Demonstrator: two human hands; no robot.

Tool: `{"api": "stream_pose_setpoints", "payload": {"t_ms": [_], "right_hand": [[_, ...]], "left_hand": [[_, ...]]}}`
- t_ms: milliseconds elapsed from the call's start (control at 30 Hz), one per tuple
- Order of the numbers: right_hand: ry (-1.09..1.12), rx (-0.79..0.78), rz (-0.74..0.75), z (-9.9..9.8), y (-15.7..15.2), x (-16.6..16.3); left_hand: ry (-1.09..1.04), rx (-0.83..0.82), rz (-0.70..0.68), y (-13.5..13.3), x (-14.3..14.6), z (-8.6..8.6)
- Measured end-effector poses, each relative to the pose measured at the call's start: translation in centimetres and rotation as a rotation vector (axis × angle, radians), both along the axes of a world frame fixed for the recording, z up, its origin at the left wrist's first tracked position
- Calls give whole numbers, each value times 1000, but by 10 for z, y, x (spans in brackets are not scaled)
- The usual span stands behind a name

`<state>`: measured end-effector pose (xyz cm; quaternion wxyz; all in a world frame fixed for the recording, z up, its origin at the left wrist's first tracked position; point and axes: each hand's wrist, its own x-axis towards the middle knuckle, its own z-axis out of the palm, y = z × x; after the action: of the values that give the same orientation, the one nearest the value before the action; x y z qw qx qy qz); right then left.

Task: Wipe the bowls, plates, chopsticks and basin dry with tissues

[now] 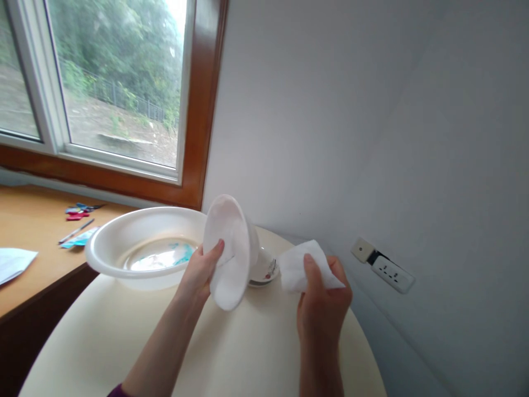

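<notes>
My left hand [201,271] grips a white bowl [230,226] tipped on its side, with the thumb pressed on the inner face and the other fingers hidden behind. My right hand [324,298] pinches a folded white paper towel [294,270] between thumb and fingers, apart from the bowl on its right. Partly covered by the bowl, a white dish [268,269] with a dark and red floral pattern sits on the round cream table [248,353].
A large white basin [103,262] with a blue-green pattern in its bottom stands at the table's left. On the wooden desk [37,215] lie a pen [76,231], a blue packet [81,238], small red and blue items [78,212] and white paper [14,262]. A power socket [392,272] is on the right wall.
</notes>
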<state>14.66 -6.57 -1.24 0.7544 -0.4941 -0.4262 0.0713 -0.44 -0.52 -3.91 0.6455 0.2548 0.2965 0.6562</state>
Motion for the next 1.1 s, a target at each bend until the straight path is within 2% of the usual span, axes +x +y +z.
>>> {"api": "stream_pose_setpoints", "payload": {"t_ms": [67,133,267,433,633,800,900,1100], "right_hand": [[-72,106,-82,2,-4,-15],[-166,227,-104,3,-8,-30],[-284,385,3,-3,-15,-53],[-237,466,151,-16,-22,-67],[-265,397,174,-21,-26,-72],[-219,285,145,-10,-26,-57],[-63,185,242,-3,-21,-41],[247,-53,452,4,-7,-12]], "left_hand": [[-4,34,-59,4,-2,-5],[0,76,-91,4,-3,-6],[51,156,-43,-4,-1,1],[161,181,45,-10,3,6],[493,217,66,-7,-4,3],[673,229,-53,-12,-12,10],[744,238,-166,-16,-13,10],[838,285,-289,-17,-8,3]]}}
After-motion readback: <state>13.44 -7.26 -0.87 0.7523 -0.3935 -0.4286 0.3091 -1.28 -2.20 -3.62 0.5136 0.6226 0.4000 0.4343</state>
